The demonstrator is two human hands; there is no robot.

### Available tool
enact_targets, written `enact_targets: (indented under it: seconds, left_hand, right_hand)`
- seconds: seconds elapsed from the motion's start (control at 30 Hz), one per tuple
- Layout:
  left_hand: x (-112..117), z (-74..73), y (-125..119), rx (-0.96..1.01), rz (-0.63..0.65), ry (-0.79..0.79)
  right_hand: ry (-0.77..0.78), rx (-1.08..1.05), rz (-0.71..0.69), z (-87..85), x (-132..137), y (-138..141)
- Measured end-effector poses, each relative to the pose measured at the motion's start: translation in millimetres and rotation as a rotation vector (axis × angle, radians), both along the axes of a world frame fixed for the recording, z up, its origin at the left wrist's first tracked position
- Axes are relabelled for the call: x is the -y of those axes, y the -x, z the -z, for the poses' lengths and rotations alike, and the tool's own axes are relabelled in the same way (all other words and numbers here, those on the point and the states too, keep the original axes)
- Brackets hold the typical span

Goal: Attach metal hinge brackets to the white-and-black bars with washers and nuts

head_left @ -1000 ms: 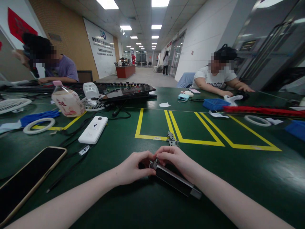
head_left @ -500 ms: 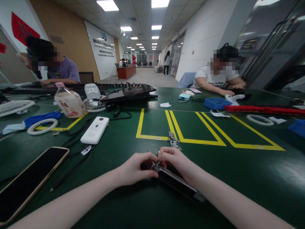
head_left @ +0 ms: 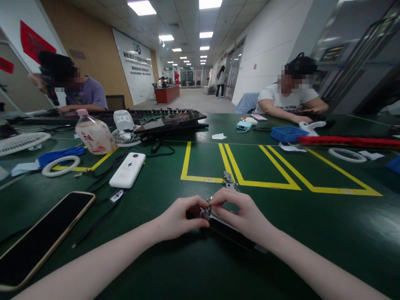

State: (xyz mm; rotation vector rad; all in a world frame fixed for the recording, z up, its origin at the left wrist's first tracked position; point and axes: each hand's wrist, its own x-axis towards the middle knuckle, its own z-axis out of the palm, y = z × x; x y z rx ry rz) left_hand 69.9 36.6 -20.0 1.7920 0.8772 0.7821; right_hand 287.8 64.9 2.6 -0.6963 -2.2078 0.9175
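A long dark bar [head_left: 233, 235] with a silvery edge lies slantwise before me, its near-right end partly under my right wrist. My left hand [head_left: 179, 218] curls thumb and fingers around the bar's far-left end, where a metal fitting [head_left: 205, 213] sits. Fingertips of my right hand [head_left: 245, 210] pinch at a small metal piece [head_left: 209, 207] on top of that end. Fingers cover most of this piece, so its shape is unclear. Just beyond my right hand, a few flat grey metal brackets [head_left: 229, 180] with holes lie on the green table [head_left: 162, 185].
At left are a phone [head_left: 43, 237], a white power bank [head_left: 128, 170], cables, a drink bottle [head_left: 95, 133] and a tape roll [head_left: 61, 166]. Yellow tape outlines [head_left: 200, 180] mark the table ahead. A blue tray [head_left: 287, 134] stands at right. Two people sit across the table.
My right hand has turned, its knuckles higher and its fingertips now over the top of the bar's end. My left hand keeps its hold. The view has shifted slightly.
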Motion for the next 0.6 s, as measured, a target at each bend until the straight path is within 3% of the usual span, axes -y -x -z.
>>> enact_targets:
  seconds: [0.13,0.23,0.6]
  left_hand:
    - [-0.3,-0.5,-1.0,-0.029,-0.015,0.004]
    - [0.3,-1.5,-1.0,-0.047,-0.017,-0.004]
    - [1.4,-0.4,-0.4,-0.043,-0.02,-0.035]
  right_hand:
    - [-0.187,0.003,-0.039,4.2,-0.3,-0.6]
    - [-0.241,0.05,-0.029,3.1,1.2,-0.9]
    - [0.071,0.063,0.068,-6.6,2.1,4.9]
